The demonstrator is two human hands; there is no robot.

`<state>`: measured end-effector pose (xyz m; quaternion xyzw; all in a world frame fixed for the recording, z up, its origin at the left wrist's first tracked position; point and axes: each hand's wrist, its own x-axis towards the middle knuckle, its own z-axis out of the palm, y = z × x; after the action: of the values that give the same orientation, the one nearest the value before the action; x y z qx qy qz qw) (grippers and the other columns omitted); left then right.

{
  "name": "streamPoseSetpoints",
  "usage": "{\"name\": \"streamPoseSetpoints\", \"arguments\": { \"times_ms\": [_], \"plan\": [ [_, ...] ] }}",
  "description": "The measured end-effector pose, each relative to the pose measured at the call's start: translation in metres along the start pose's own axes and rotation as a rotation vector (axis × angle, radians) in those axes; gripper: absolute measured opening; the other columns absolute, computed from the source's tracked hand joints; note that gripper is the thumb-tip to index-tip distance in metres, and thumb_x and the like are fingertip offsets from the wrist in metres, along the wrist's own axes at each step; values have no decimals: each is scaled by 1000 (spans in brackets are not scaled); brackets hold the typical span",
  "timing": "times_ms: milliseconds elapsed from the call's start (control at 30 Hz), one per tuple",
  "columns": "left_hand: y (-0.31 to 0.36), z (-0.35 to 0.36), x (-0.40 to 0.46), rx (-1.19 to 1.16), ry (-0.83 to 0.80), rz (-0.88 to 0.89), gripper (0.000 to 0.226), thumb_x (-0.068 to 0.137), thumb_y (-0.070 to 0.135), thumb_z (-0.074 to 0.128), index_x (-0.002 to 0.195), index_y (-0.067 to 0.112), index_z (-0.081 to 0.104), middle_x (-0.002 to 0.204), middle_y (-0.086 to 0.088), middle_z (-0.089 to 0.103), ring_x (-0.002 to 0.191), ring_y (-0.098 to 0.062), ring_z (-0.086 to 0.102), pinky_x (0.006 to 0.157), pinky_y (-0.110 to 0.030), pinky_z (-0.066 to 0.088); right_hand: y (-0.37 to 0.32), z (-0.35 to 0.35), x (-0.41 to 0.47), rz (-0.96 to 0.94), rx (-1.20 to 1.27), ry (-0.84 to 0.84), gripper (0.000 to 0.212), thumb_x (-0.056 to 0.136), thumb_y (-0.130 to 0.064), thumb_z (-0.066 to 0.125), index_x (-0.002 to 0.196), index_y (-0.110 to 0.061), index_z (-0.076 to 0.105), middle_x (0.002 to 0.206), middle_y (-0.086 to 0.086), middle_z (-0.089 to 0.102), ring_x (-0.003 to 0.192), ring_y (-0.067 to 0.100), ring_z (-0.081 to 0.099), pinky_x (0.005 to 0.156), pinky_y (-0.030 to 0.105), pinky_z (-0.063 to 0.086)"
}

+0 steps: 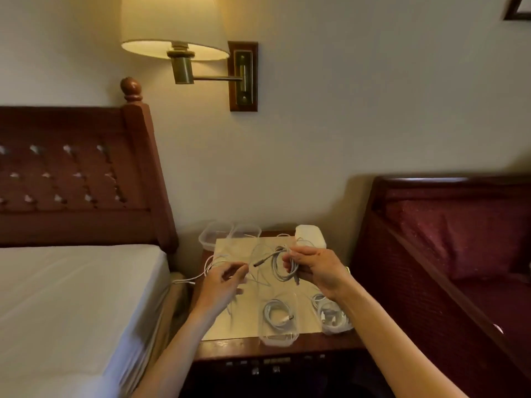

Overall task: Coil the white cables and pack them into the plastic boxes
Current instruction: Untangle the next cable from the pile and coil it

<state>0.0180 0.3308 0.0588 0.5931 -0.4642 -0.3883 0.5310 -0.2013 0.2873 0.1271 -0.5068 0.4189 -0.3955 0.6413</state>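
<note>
A person is standing over a small dark wooden surface [316, 341] wedged between a bed [71, 297] and a red cushioned bench [459, 239], with both bare arms reaching forward over it.

The right hand [314, 270] is gripping a partly wound coil of white cable [283, 267], its fingers closing around the loops and holding them just above the surface. One plug end of this cable [260, 262] is sticking out to the left of the coil, pointing toward the other hand.

The left hand [222, 282] is pinching a thin strand of cable between thumb and fingertips, with the other fingers curling loosely; which cable that strand belongs to is hard to tell. More loose white cable [212, 264] is trailing around that hand, and one end [184, 281] is hanging off the left edge of the surface toward the bed.

A pale sheet [247, 320] is covering most of the surface. On its near edge, a clear plastic box [278, 337] is holding a coiled cable [277, 313], and a second box [337, 326] just to the right is holding another coil [330, 311]. At the far side, two empty clear boxes [218, 232] are sitting side by side near the wall, and a white lidded box [310, 232] is sitting just beyond the right hand.

A lit wall lamp [175, 27] is glowing above.
</note>
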Motion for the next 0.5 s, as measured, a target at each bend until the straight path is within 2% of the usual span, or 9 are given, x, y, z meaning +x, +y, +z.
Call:
{"name": "streamPoseSetpoints", "arguments": {
  "times_ms": [67,133,200,233,267,333,400,500],
  "plan": [
    [-52,-5,-3,208,81,-74,12,91,29,66,82,29,73,82,4,74,83,-17,71,74,-42,59,39,0,2,-89,-225,120,13,90,-8,66,92,-13,78,80,9,74,72,18,63,75,35,53],
    [-94,-7,-13,407,147,-92,16,90,24,66,77,33,69,84,10,73,89,-14,69,75,-30,52,79,2,5,-266,-499,222,18,88,-10,69,104,-16,76,84,-7,75,69,-1,63,72,27,54],
    [-127,-7,-22,509,159,-64,13,90,15,64,94,26,69,106,2,71,106,-19,65,84,-26,46,116,8,9,-452,-746,174,17,90,-10,64,97,-19,76,79,-16,68,68,-6,59,67,32,53],
    [-140,-7,-26,563,129,-50,17,90,14,63,106,19,69,118,-3,67,116,-22,60,93,-27,43,135,11,12,-519,-905,110,15,92,-11,60,96,-20,72,74,-13,64,68,-2,57,64,36,51],
    [-151,-6,-29,621,69,-28,26,92,15,62,118,14,66,131,-5,61,126,-22,53,103,-27,38,153,12,16,-549,-1085,49,15,92,-14,58,102,-21,67,78,-9,66,73,5,59,63,36,51],
    [-167,-2,-35,693,-55,2,42,95,21,60,136,13,54,148,-3,43,142,-19,34,113,-23,23,184,10,26,-566,-1340,-10,36,85,-15,69,120,-21,63,94,-5,70,90,14,64,65,32,55],
    [-180,4,-38,710,-119,16,50,98,26,56,146,20,41,158,1,26,149,-16,14,117,-23,12,201,7,33,-518,-1416,-50,54,71,-12,80,123,-17,64,97,-4,72,95,17,65,61,27,56],
    [-193,8,-39,773,-145,19,52,102,31,45,151,27,29,163,5,8,148,-10,-8,121,-31,2,211,5,40,-395,-1516,-115,55,83,-12,67,137,-15,52,105,3,70,105,24,60,69,36,55]
  ]
}}
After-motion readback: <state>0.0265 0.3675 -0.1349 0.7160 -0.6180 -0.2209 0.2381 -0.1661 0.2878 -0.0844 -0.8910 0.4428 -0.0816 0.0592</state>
